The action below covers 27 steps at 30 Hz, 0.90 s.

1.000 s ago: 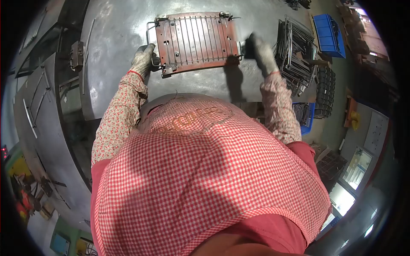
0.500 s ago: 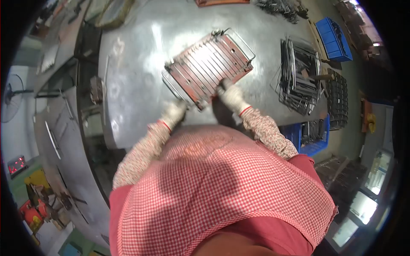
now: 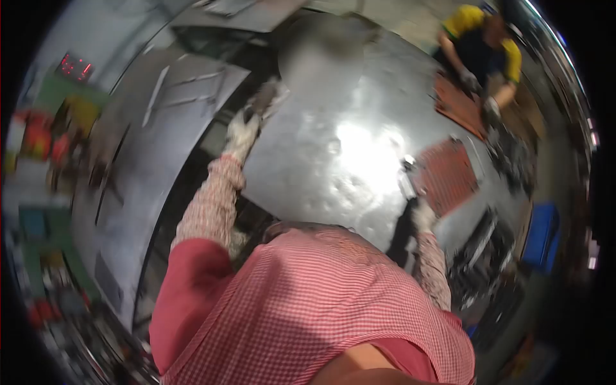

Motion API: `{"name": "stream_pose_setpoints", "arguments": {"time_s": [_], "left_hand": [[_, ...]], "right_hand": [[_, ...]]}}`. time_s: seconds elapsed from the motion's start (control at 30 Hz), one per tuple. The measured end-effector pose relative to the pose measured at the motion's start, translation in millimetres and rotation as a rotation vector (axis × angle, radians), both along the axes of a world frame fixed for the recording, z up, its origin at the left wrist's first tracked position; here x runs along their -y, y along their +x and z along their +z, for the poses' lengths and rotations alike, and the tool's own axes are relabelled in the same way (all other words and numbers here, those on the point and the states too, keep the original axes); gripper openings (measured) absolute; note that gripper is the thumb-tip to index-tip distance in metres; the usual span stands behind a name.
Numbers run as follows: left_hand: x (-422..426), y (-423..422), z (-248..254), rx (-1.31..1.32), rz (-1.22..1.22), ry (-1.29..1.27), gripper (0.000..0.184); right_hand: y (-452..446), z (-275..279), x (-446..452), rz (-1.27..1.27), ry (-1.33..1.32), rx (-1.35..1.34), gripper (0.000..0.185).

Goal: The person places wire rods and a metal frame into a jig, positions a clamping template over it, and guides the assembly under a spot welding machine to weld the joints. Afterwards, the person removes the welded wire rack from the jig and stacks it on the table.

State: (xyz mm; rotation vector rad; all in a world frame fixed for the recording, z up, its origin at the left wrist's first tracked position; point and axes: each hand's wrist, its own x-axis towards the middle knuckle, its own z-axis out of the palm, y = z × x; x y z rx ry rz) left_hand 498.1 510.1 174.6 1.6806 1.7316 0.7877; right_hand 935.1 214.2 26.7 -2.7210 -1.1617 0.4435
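Note:
My left hand (image 3: 241,136), in a pale glove, reaches to the far left edge of the metal table. Its blurred fingers are at the near end of a dark block (image 3: 264,97); their grip is unclear. My right hand (image 3: 423,217), also gloved, is at the lower left edge of a reddish plate (image 3: 447,176) with thin rods across it. Blur hides how its fingers are set. A shiny metal part (image 3: 408,163) shows at the plate's left corner.
A co-worker (image 3: 482,48) at the back right has gloved hands at another reddish plate (image 3: 459,108). Wire parts (image 3: 482,253) lie at the right, by a blue bin (image 3: 541,237). A grey panel (image 3: 186,96) stands left of the metal table (image 3: 308,154).
The view has swung left, bringing the co-worker into sight. My left hand has left the plate's handle area and reached out to the dark block. My right hand stays near the plate.

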Motion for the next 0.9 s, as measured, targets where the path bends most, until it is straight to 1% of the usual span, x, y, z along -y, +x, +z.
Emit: {"name": "stream_pose_setpoints", "arguments": {"time_s": [0.03,0.07,0.1,0.13,0.17,0.2,0.23,0.3,0.33,0.37,0.4,0.43,0.47,0.5,0.53,0.57,0.63,0.7,0.73,0.77,0.8,0.83,0.87,0.9], "left_hand": [[-11.9,-19.9,9.3,-0.103,0.131,0.171,0.039],[-30.0,-41.1,13.8,-0.168,0.191,0.258,0.042],[-45.2,-58.5,14.4,-0.232,0.234,0.339,0.046],[-56.2,-72.2,12.1,-0.227,0.253,0.337,0.046],[-67.0,-81.5,7.0,-0.327,0.309,0.319,0.046],[-77.7,-88.2,1.2,-0.424,0.357,0.303,0.046],[-90.6,-85.9,7.5,-0.434,0.346,0.310,0.046],[-115.0,-93.6,-11.8,-0.408,0.139,-0.055,0.045],[-129.2,-102.7,-43.1,-0.455,0.034,0.022,0.047],[-105.9,-81.9,-27.4,-0.420,0.018,0.035,0.049],[-69.8,-60.1,-9.0,-0.390,-0.013,0.047,0.050],[-70.6,-58.5,-33.1,-0.362,-0.104,-0.012,0.053],[-40.0,-37.5,-28.1,-0.265,-0.136,0.106,0.053],[-2.0,-10.0,-10.8,-0.077,-0.135,-0.043,0.047],[12.1,0.0,-34.0,0.170,-0.216,-0.284,0.041],[36.1,15.8,-39.8,0.210,-0.353,-0.420,0.037],[87.5,45.8,-55.0,0.165,-0.677,-0.064,0.040],[108.1,70.2,-24.6,0.068,-0.903,-0.482,0.043],[108.5,70.4,-19.3,0.069,-0.911,-0.502,0.043],[103.4,73.1,-15.5,-0.096,-1.037,-0.581,0.044],[95.2,75.8,-15.5,-0.257,-1.153,-0.649,0.045],[86.0,72.0,-27.5,-0.286,-1.130,-0.660,0.045],[73.4,62.8,-53.8,-0.317,-1.105,-0.675,0.044],[54.7,49.6,-117.5,-0.080,-1.000,-0.640,0.041]], "right_hand": [[23.6,-5.8,10.7,-0.008,0.098,0.004,0.039],[34.5,9.5,12.2,-0.010,0.005,0.079,0.033],[49.0,19.9,11.7,-0.041,-0.193,0.156,0.036],[61.7,17.9,8.3,-0.144,-0.279,0.205,0.041],[37.6,55.8,-1.5,-0.176,-0.226,0.268,0.043],[29.4,66.3,-9.6,-0.154,-0.082,0.286,0.043],[28.3,74.8,-17.0,-0.139,0.054,0.281,0.042],[9.0,79.4,-39.7,-0.084,0.190,0.061,0.041],[-0.8,60.9,-52.0,0.006,0.326,-0.056,0.040],[-13.7,41.2,-64.7,0.086,0.467,-0.166,0.039],[-45.4,51.1,-79.8,0.095,0.500,-0.326,0.039],[-79.5,66.3,-97.6,0.075,0.387,-0.438,0.041],[-102.5,36.2,-117.2,0.024,0.467,-0.713,0.041],[-134.6,59.7,-133.0,-0.017,0.385,-0.929,0.044],[-163.2,62.1,-150.8,-0.095,0.451,-1.239,0.037],[-181.2,33.6,-167.5,-0.047,0.481,-1.183,0.038],[-214.0,58.5,-185.5,0.047,0.401,-0.844,0.036],[-206.1,92.0,-175.0,-0.359,0.542,-1.542,0.032],[-198.4,89.1,-168.1,-0.518,0.618,-1.599,0.026],[-176.2,71.2,-160.0,-0.318,0.537,-1.212,0.021],[-160.7,50.2,-147.0,-0.388,0.693,-1.217,0.019],[-134.5,43.6,-128.7,-0.398,0.716,-1.219,0.016],[-120.2,75.6,-106.3,-0.557,0.761,-1.314,0.014],[-113.2,100.9,-87.5,-0.663,0.918,-1.306,0.011]]}}
